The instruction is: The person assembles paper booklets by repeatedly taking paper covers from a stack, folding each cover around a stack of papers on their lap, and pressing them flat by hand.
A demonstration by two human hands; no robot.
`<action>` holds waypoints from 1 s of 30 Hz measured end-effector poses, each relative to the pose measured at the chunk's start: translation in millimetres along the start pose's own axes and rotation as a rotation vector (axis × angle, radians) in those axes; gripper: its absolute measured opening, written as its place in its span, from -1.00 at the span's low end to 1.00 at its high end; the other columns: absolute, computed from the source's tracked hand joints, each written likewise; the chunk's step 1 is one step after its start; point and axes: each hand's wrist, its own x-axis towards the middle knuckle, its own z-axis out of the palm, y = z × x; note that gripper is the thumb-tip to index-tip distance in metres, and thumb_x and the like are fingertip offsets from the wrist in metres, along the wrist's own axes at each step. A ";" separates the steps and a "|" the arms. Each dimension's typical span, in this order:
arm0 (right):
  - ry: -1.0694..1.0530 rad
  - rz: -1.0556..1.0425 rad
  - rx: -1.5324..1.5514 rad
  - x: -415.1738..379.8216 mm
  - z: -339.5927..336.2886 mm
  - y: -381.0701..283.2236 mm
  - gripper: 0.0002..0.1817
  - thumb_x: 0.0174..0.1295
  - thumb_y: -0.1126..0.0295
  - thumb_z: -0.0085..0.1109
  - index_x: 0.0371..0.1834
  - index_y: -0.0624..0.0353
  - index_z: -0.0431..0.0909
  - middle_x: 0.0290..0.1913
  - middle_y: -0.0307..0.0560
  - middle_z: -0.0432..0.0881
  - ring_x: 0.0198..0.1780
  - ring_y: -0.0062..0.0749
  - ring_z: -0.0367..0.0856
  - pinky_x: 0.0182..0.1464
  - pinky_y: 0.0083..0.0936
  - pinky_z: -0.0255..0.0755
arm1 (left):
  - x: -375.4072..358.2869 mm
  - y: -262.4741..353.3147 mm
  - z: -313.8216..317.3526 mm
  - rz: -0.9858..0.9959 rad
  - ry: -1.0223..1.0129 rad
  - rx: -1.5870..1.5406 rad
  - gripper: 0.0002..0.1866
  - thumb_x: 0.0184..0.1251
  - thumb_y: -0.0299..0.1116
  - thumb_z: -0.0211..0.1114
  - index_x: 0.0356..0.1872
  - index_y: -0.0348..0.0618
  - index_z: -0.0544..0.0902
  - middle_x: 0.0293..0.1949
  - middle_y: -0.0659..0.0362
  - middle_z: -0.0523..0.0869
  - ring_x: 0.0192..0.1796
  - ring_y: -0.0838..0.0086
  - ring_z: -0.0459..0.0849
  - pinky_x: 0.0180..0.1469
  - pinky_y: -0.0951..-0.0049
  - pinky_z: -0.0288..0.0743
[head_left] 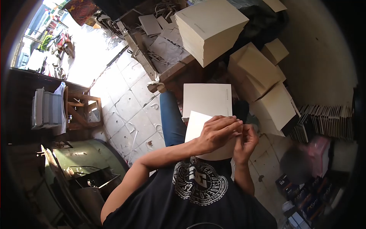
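Note:
A pale sheet of paper point(195, 124), perhaps several together, lies tilted in front of my chest, its lower part curving near my shirt. My left hand point(220, 134) rests across it with fingers stretched out, their tips reaching toward the other hand. At the paper's right edge, my right hand point(245, 144) has its fingers curled and pinched; the exact grip is partly hidden. Just beyond, a neat stack of cream paper point(207, 100) with a small printed line near its right side sits at my lap, between my legs.
A tall block of paper point(211, 23) stands ahead beside a wooden bin of offcuts point(164, 44). More paper stacks point(259, 72) lean at the right, near a row of thin books point(329, 120). A green machine point(87, 156) stands left. Paper strips litter the tiled floor point(129, 103).

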 end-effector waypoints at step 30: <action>0.050 0.191 0.073 46.6 -17.9 148.9 -0.89 0.49 0.42 0.15 -0.08 0.22 0.50 -0.21 -0.26 0.71 -0.14 -0.74 0.54 0.00 -0.68 0.39 | -147.0 -78.2 -61.6 -0.674 0.275 0.344 -0.87 0.22 -0.47 0.49 -0.26 -0.21 0.71 -0.37 0.18 0.72 -0.38 0.54 0.64 -0.36 0.50 0.41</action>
